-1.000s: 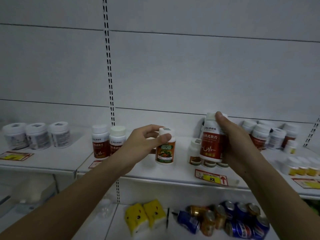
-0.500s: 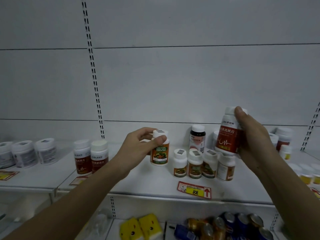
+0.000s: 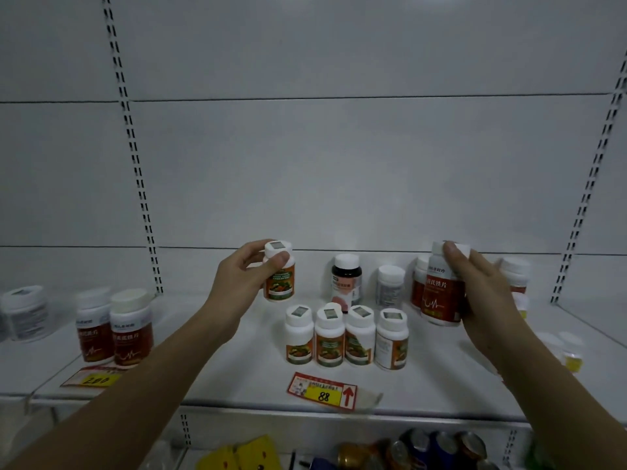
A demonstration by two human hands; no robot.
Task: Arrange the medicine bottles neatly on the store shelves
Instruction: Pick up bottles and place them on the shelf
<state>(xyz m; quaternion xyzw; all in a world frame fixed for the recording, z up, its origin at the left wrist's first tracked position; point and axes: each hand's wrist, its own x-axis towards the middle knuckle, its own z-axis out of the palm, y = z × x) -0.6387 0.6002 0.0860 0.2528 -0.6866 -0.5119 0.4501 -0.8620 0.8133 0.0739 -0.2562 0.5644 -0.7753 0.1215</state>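
Observation:
My left hand (image 3: 237,283) grips a small white-capped bottle with an orange and green label (image 3: 279,276) above the white shelf (image 3: 237,378). My right hand (image 3: 481,296) holds a taller white bottle with a red label (image 3: 441,293), lifted above the shelf at the right. Between the hands stands a row of several matching orange-label bottles (image 3: 346,337). Behind that row are a dark bottle with a white cap (image 3: 346,279) and a white bottle (image 3: 390,286).
Two red-label bottles (image 3: 113,329) and wide white jars (image 3: 23,313) stand at the left. More bottles (image 3: 515,273) and small yellow-based jars (image 3: 570,351) sit at the right. Price tags (image 3: 322,390) lie near the front edge. Cans (image 3: 437,449) and yellow packs (image 3: 244,456) fill the shelf below.
The view has shifted left and up, so the shelf sits lower and more central. Both hands still hold their bottles; the right hand has moved its red-label bottle to the right.

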